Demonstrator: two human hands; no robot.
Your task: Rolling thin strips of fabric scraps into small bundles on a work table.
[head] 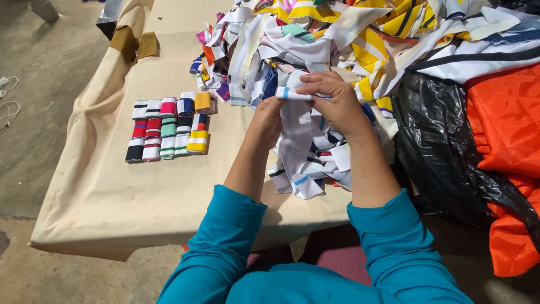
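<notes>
Both my hands are raised over the table's near edge, working one white knit strip with a light blue stripe (295,135). My right hand (332,98) pinches its rolled top end (291,93) from above. My left hand (269,118) holds the same strip from below, its fingers partly hidden behind the cloth. The strip's loose tail hangs down between my forearms onto more striped strips. Teal sleeves cover both arms.
A big heap of striped cloth strips (349,39) fills the table's far right. Rolled strips (169,128) lie in neat rows at left on the beige tablecloth (107,191). A black plastic bag (439,141) and orange fabric (506,124) lie at right. Concrete floor lies left.
</notes>
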